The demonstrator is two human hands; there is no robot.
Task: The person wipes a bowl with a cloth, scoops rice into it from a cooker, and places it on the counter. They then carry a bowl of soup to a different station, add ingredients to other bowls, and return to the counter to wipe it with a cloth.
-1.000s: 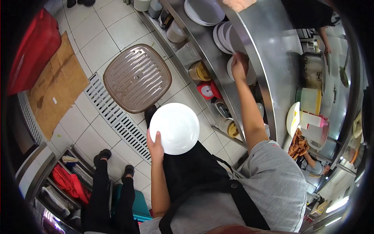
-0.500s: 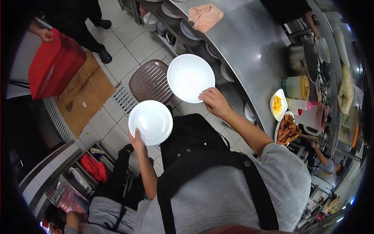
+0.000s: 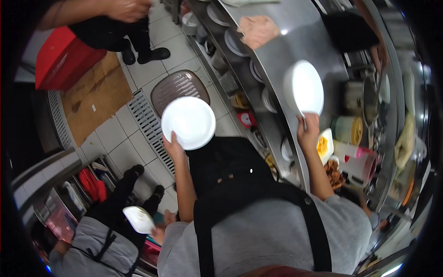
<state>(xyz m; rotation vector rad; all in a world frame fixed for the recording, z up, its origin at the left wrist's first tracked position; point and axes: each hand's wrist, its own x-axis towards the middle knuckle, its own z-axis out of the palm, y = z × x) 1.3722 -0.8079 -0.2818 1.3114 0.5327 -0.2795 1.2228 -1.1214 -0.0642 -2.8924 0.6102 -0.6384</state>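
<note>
A round white plate (image 3: 189, 123) is gripped at its lower left rim by my left hand (image 3: 174, 150), thumb on top, over the floor in front of my apron. On the right, my right hand (image 3: 308, 131) is closed on the lower rim of a white bowl (image 3: 308, 87), tilted on its side above the steel counter (image 3: 307, 39). Just right of that hand, a white dish (image 3: 327, 150) holds yellow food. Brown fried food (image 3: 333, 173) lies below it, beside my right forearm.
A pink cloth (image 3: 258, 31) lies on the counter, above shelves of dishes. Lidded containers (image 3: 348, 130) and pots stand right. A person in black stands by a red bin (image 3: 67, 57); another at lower left holds a white dish (image 3: 139, 219). A brown tray (image 3: 180, 90) is on the floor.
My right hand has carried the bowl right, over the counter, and tilted it. The plate in my left hand is slightly higher and further right. A co-worker's white dish has appeared at lower left.
</note>
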